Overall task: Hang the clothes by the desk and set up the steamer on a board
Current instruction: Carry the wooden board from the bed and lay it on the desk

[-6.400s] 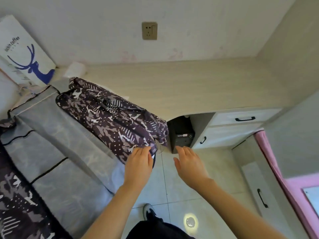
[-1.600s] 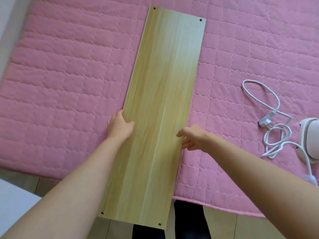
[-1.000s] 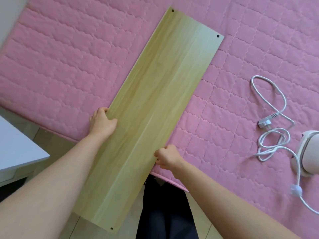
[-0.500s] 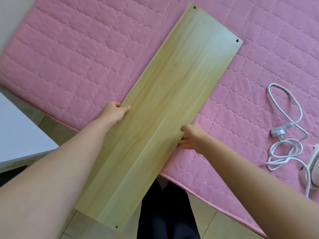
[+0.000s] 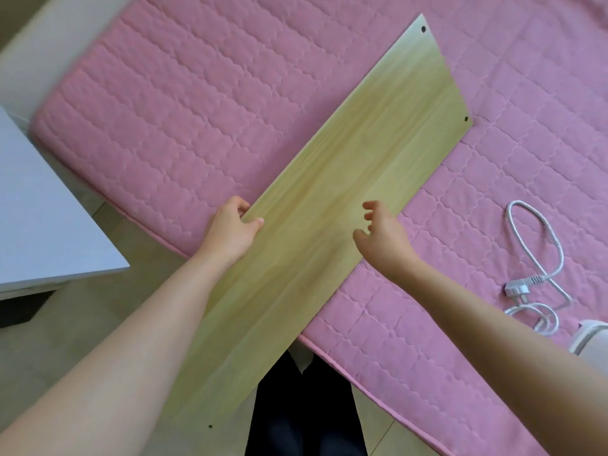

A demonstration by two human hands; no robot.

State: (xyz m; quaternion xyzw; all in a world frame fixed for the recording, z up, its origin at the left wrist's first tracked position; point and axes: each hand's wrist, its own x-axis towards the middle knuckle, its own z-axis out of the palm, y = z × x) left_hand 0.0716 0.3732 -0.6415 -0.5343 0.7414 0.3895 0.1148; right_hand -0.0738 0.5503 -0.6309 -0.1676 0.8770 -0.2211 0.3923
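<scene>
The pink quilted bed (image 5: 204, 126) bore the board (image 5: 345, 199), which lay slantwise with its near end overhanging; the left hand (image 5: 230, 232) gripped the board's left edge; the right hand (image 5: 383, 235) hovered loosely spread over it, holding nothing; right of those fingers, the steamer (image 5: 592, 340) and cord (image 5: 539, 258) waited, not yet placed; hung clothes weren't visible.

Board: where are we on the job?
Done: nothing that this view confirms; no clothes visible. In hand: board lies across the bed, left hand holding its edge, right hand open above it. Left: steamer and cord sit beside, not on it.
</scene>
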